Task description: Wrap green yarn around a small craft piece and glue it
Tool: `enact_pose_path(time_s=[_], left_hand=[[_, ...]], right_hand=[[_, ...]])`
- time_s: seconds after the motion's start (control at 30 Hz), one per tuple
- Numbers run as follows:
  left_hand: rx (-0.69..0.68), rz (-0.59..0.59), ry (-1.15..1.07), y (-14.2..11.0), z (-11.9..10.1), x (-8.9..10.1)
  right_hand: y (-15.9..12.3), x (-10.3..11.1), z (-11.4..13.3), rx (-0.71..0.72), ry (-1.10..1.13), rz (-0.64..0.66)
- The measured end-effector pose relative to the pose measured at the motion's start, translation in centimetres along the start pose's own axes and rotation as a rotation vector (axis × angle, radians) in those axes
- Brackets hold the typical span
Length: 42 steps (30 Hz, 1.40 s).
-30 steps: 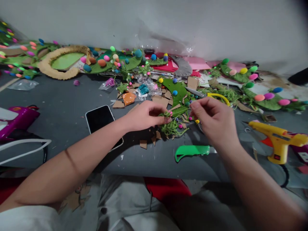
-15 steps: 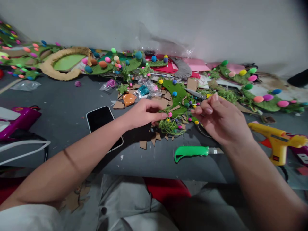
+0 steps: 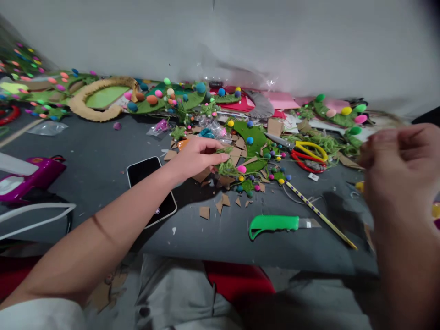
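Note:
My left hand (image 3: 202,158) is closed around a small bundle of green yarn (image 3: 227,166) just above the table. A pink pom-pom (image 3: 241,169) hangs at the bundle's right side. Raised at the far right, my right hand (image 3: 398,165) is blurred, its fingers drawn together. Whatever they pinch, if anything, cannot be made out. Beneath the yarn lie a small green felt piece with pom-poms (image 3: 247,185) and cardboard scraps (image 3: 205,212). A larger curved green felt piece (image 3: 253,137) with pom-poms lies behind.
A green box cutter (image 3: 275,223), blade out, lies near the front edge. Beside it are a dotted pencil (image 3: 319,213) and scissors (image 3: 311,151) with yellow and red handles. A phone (image 3: 146,172) lies under my left forearm. Decorated wreath pieces (image 3: 185,94) line the wall.
My right hand has moved far right, away from the yarn, uncovering the scissors and pencil and covering the yellow glue gun. The yarn bundle in my left hand looks more compact.

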State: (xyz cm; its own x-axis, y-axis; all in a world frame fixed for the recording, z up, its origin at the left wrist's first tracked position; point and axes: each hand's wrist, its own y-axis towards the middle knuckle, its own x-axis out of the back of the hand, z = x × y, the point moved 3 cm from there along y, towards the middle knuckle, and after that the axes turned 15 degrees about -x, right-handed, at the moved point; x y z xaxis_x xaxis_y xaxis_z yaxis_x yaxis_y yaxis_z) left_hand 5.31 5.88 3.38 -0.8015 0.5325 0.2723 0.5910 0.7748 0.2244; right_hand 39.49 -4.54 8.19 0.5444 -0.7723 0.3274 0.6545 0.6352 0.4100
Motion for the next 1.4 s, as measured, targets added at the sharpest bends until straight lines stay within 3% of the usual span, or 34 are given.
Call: enact_pose_path(time_s=[0.07,0.13,0.23,0.33,0.4,0.47,0.6,0.67,0.73,0.9,1.0,1.07,1.17,1.23,1.3,1.4], left_hand=[[-0.001,-0.012,0.025,0.0,0.0,0.4],[0.000,-0.025,0.056,0.0,-0.1,0.8],[0.009,-0.023,0.066,0.0,-0.3,1.1],[0.019,-0.027,0.075,0.0,-0.3,1.3],[0.021,-0.032,0.071,0.0,-0.3,1.2],[0.021,-0.033,0.047,-0.1,-0.3,1.0],[-0.006,0.013,0.019,-0.1,-0.5,0.5],[-0.023,0.034,0.052,-0.1,-0.6,0.4],[-0.021,0.018,0.083,-0.1,-0.6,0.7],[-0.029,-0.024,0.134,-0.1,-0.5,1.7],[-0.035,-0.027,0.179,-0.1,-0.3,2.1],[-0.029,-0.025,0.202,0.0,-0.1,2.2],[-0.015,-0.023,0.203,0.1,0.2,2.2],[-0.020,-0.017,0.196,0.2,0.2,2.1],[-0.025,-0.006,0.193,0.2,0.2,2.0],[-0.008,0.006,0.185,0.2,0.3,1.8]], right_hand=[[-0.6,-0.2,-0.4,0.126,-0.389,0.107],[-1.2,-0.9,-1.2,0.187,-0.590,0.390],[-1.8,-1.9,-1.9,0.207,-0.495,0.673],[-2.2,-2.6,-1.7,0.202,-0.394,0.816],[-2.7,-2.8,-1.6,0.125,-0.360,0.896],[-3.0,-2.5,-1.5,-0.061,-0.194,0.885],[-3.1,-1.7,-1.7,-0.446,0.414,0.676],[-3.3,-1.8,-1.7,-0.529,0.490,0.680],[-3.4,-2.3,-1.4,-0.475,0.353,0.729],[-3.8,-3.8,-1.1,0.085,-0.400,0.697],[-4.2,-4.2,-1.4,0.267,-0.488,0.819],[-3.8,-3.7,-1.3,0.267,-0.425,0.753],[-2.5,-2.0,-1.4,0.122,-0.420,0.333],[-1.7,-1.4,-1.6,0.025,-0.383,0.147],[-0.9,-1.4,-1.7,-0.045,-0.226,0.129],[-0.1,-2.2,-1.7,-0.204,0.123,0.350]])
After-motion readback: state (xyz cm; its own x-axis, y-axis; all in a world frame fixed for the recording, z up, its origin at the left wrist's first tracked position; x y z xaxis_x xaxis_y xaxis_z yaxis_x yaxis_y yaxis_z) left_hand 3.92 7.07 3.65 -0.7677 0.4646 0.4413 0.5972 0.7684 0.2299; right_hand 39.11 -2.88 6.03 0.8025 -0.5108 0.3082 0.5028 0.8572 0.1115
